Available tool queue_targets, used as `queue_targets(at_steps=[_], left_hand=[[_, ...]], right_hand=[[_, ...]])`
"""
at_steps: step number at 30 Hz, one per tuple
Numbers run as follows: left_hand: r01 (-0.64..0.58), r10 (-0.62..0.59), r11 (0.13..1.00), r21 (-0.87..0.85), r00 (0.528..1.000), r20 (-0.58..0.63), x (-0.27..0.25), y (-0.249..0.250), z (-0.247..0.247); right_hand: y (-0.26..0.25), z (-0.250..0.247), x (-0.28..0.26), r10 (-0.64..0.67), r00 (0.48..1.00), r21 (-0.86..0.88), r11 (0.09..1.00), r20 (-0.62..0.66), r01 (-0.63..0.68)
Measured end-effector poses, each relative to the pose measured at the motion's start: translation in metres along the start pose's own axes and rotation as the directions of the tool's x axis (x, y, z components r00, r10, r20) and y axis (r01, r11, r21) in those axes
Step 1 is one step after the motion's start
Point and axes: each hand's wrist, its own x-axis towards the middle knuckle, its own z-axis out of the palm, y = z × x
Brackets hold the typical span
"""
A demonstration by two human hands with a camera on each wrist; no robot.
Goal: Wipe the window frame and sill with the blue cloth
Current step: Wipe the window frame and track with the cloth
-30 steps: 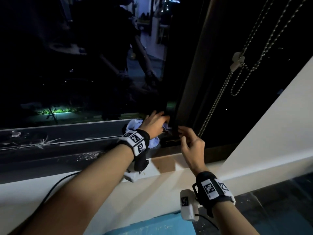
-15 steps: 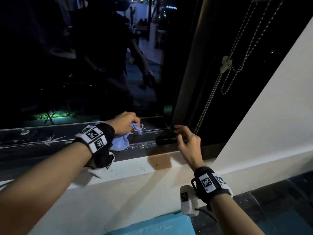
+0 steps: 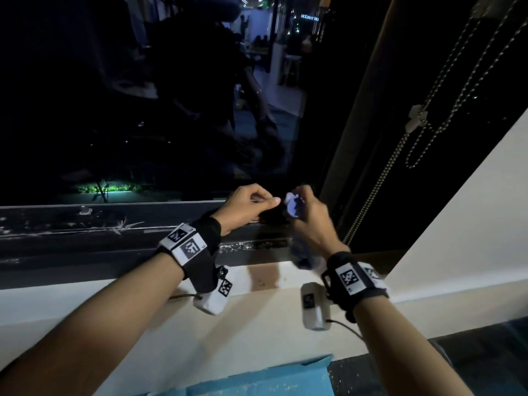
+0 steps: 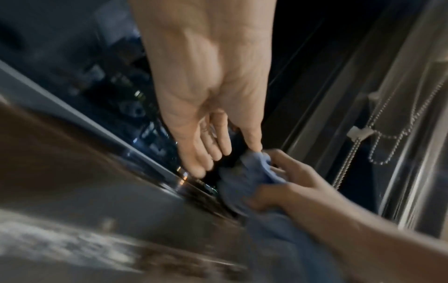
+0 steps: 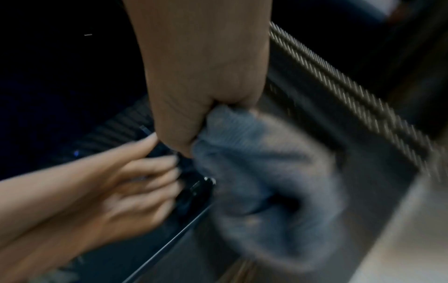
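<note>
The blue cloth (image 3: 293,206) is bunched in my right hand (image 3: 307,215), which grips it above the dark bottom window frame (image 3: 114,232), beside the vertical frame post (image 3: 351,138). Part of the cloth hangs under that wrist. In the right wrist view the fist (image 5: 198,114) clamps the cloth (image 5: 261,181). My left hand (image 3: 264,208) hovers just left of it, holding nothing. In the left wrist view its fingers (image 4: 218,151) are relaxed and the thumb tip touches the cloth (image 4: 247,178). The white sill (image 3: 114,292) lies below both wrists.
A metal bead chain (image 3: 371,201) hangs right of the post, close to my right hand. White specks lie in the frame track (image 3: 251,247) and smears mark the frame at left. A white wall (image 3: 457,224) rises at right. A blue sheet (image 3: 257,381) lies below the sill.
The cloth has passed from my left hand to my right hand. My left hand moved right and let go; my right hand left the frame and rose to take the cloth.
</note>
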Motion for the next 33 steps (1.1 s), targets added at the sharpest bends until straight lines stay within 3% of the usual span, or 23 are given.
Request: queue_targets(at_steps=[3, 7, 12, 16, 19, 24, 33], left_hand=[[-0.021, 0.044, 0.967, 0.255, 0.995, -0.087, -0.014, -0.019, -0.037], [0.021, 0.049, 0.874, 0.486, 0.990, -0.131, -0.034, -0.062, -0.082], [0.093, 0.079, 0.698, 0.710, 0.976, -0.205, -0.059, -0.090, -0.119], [0.126, 0.079, 0.576, 0.807, 0.975, -0.209, -0.068, -0.103, -0.127], [0.114, 0.087, 0.555, 0.824, 0.977, -0.193, -0.074, -0.115, -0.132], [0.109, 0.091, 0.458, 0.882, 0.981, -0.169, -0.076, -0.128, -0.132], [0.109, 0.109, 0.451, 0.886, 0.978, -0.176, -0.077, -0.126, -0.130]], right_hand=[[0.016, -0.011, 0.012, 0.035, 0.992, -0.364, 0.931, 0.118, 0.010], [0.016, 0.011, 0.018, 0.141, 0.958, -0.510, 0.860, 0.249, 0.006], [0.005, 0.029, 0.023, 0.061, 0.969, -0.422, 0.905, 0.238, 0.047], [-0.023, 0.049, 0.016, 0.011, 0.961, -0.226, 0.973, 0.275, 0.054], [-0.026, 0.035, 0.019, 0.058, 0.974, -0.137, 0.990, 0.219, -0.028], [-0.004, 0.004, 0.022, 0.155, 0.975, -0.376, 0.923, 0.157, -0.086], [-0.022, 0.051, 0.021, 0.012, 0.969, -0.331, 0.941, 0.245, 0.072]])
